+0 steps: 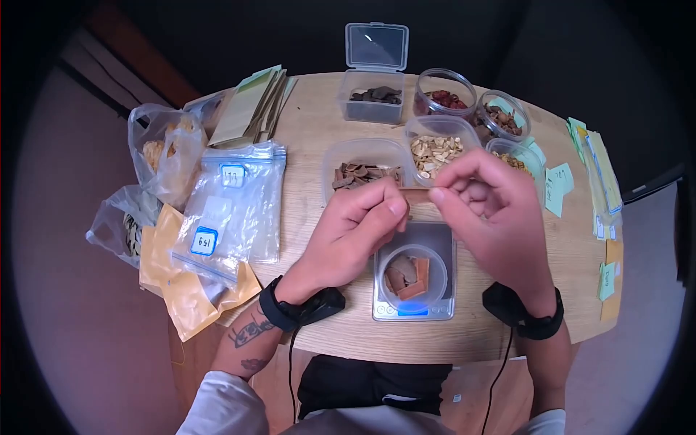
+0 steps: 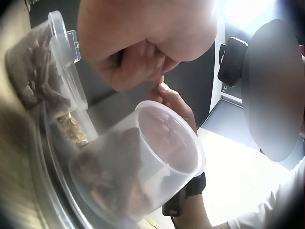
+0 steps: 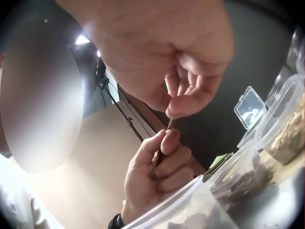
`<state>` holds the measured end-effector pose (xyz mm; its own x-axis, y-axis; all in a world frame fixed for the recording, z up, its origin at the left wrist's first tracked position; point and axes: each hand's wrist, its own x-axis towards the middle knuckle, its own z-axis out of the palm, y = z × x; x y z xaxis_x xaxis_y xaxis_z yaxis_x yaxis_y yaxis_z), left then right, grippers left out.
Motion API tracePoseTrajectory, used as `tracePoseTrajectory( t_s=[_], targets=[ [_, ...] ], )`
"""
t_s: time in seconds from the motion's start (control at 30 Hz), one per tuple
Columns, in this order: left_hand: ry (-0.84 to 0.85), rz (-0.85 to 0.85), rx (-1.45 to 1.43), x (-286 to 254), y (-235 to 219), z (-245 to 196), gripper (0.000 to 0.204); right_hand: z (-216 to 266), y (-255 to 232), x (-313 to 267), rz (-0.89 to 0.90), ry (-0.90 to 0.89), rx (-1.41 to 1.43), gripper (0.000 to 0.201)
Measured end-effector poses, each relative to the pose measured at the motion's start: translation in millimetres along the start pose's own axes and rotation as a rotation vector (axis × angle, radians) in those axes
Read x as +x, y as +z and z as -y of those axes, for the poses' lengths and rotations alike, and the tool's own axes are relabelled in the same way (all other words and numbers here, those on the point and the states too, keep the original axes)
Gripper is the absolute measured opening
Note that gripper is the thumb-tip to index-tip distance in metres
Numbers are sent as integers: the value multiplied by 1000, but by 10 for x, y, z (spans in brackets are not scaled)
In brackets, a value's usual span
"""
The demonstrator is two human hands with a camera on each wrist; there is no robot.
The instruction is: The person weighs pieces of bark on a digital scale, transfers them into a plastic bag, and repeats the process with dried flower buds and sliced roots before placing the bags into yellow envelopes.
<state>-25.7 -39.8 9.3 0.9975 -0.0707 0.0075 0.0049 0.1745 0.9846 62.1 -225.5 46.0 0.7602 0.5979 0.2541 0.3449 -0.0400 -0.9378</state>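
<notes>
Both hands meet over a small digital scale [image 1: 444,235], pinching a thin strip of brown bark [image 1: 417,194] between them. My left hand [image 1: 355,232] grips one end with thumb and curled fingers. At the other end, thumb and forefinger of my right hand [image 1: 500,217] pinch it, the other fingers loosely curled. In the right wrist view the strip [image 3: 170,125] bridges the two sets of fingertips. Below, a clear round plastic cup [image 2: 186,143] stands on the scale with several flat bark pieces [image 1: 412,279] inside.
Just beyond the hands stand a tub of bark pieces [image 1: 362,175] and a tub of pale slices [image 1: 435,154]. Farther back are a lidded box [image 1: 371,110] and round jars [image 1: 446,90]. Zip bags [image 1: 250,203] and plastic bags [image 1: 170,156] lie left; paper packets [image 1: 598,174] lie right.
</notes>
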Motion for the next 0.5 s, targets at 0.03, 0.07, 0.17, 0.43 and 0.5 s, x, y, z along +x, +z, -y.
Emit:
tracePoseTrajectory(
  t_s=[0.03, 0.07, 0.17, 0.43, 0.5],
  targets=[
    [26, 11, 14, 2, -16, 2, 24, 25, -9, -11, 8, 32, 17, 5],
    [51, 21, 27, 13, -23, 14, 24, 55, -18, -29, 16, 66, 33, 5],
    [113, 8, 116, 27, -1, 29, 22, 85, -1, -35, 20, -10, -122, 6],
    [108, -51, 32, 76, 44, 76, 16, 117, 65, -39, 62, -18, -278, 6],
    [129, -53, 9, 79, 37, 83, 16, 253, -40, -31, 154, 60, -397, 6]
  ],
)
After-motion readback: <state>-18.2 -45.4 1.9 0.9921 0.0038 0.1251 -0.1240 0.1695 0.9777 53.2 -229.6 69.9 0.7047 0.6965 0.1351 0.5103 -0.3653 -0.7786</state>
